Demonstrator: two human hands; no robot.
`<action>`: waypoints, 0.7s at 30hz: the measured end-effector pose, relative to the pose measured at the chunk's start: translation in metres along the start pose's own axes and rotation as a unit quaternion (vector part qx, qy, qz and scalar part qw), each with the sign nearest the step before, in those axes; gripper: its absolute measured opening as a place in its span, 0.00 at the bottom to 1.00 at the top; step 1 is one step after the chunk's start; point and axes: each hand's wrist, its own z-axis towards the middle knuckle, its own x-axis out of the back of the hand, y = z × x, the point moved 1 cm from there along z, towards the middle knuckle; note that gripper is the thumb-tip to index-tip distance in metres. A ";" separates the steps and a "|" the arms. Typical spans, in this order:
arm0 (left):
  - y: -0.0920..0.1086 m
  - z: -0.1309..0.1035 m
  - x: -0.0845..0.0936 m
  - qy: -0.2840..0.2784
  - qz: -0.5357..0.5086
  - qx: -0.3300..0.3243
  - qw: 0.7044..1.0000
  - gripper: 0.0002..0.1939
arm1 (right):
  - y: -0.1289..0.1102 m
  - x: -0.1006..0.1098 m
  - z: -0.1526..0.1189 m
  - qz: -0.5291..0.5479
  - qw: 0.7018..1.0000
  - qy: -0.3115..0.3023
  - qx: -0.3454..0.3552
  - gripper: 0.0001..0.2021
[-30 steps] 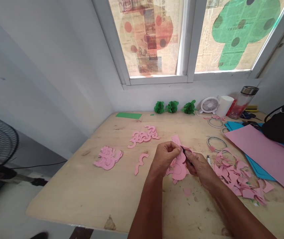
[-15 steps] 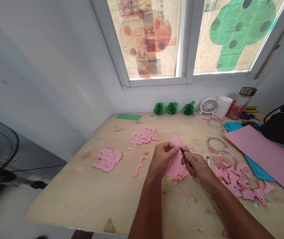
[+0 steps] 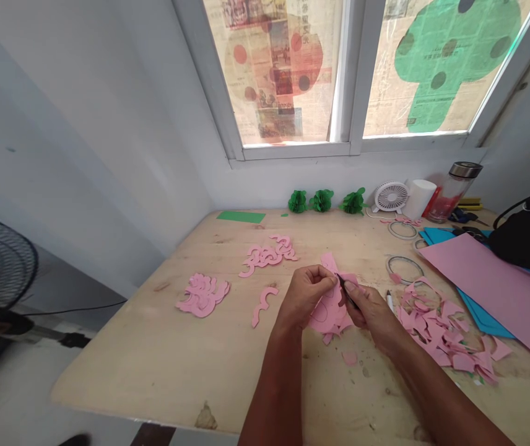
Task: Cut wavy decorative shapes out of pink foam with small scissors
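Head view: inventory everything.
Wooden table: 1, tan, middle
Layered paper: uncountable, pink, centre
Slim tool: 1, black, centre
Curvy paper cutouts: many, pink, left
Paper scraps: many, pink, right
Large paper sheet: 1, pink, right
Paper sheets: uncountable, blue, beneath
Paper ornaments: 3, green, back
Paper strip: 1, green, back
Small fan, cylinder, pen: 1 each, white, right
Glass bottle: 1, clear, back
Rings: several, grey, right
Bag: 1, black, right
Caged fan: 1, black, left
Window: 1, grey, top
Left hand, right hand: 2, centre
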 end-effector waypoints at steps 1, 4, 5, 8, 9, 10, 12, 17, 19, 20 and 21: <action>0.001 0.000 0.000 -0.001 -0.001 0.003 1.000 0.08 | 0.000 0.000 0.000 0.001 1.000 -0.001 0.002 0.20; 0.002 0.000 -0.001 -0.007 -0.007 0.009 1.000 0.08 | 0.000 -0.001 0.000 0.003 1.000 -0.004 0.003 0.20; 0.002 -0.001 -0.001 -0.010 -0.009 0.010 1.000 0.08 | 0.000 -0.001 0.000 0.002 1.000 -0.004 0.003 0.20; 0.002 0.000 -0.001 -0.017 -0.015 0.010 1.000 0.08 | -0.001 0.000 0.000 -0.002 1.000 -0.005 0.000 0.20; 0.001 0.000 -0.001 -0.020 -0.015 0.010 1.000 0.08 | -0.001 0.000 0.000 -0.004 1.000 -0.005 0.000 0.20; 0.001 0.000 -0.001 -0.022 -0.015 0.009 1.000 0.08 | -0.001 0.000 -0.001 -0.005 1.000 -0.005 0.002 0.19; 0.000 0.000 0.000 -0.023 -0.015 0.007 1.000 0.07 | -0.001 0.000 -0.001 -0.006 1.000 -0.007 0.004 0.19; 0.001 0.000 0.001 -0.019 -0.017 0.011 1.000 0.07 | -0.001 -0.001 0.000 -0.006 1.000 0.005 0.003 0.20; 0.002 0.000 0.000 -0.017 -0.010 0.013 1.000 0.07 | 0.000 0.000 0.001 -0.001 1.000 0.020 -0.006 0.20; 0.002 0.000 -0.001 -0.012 -0.005 0.012 1.000 0.07 | 0.001 0.001 0.002 0.011 0.999 0.034 -0.010 0.20; 0.002 0.000 -0.001 0.000 -0.003 0.008 1.000 0.07 | 0.002 0.003 0.003 0.030 0.998 0.055 -0.010 0.20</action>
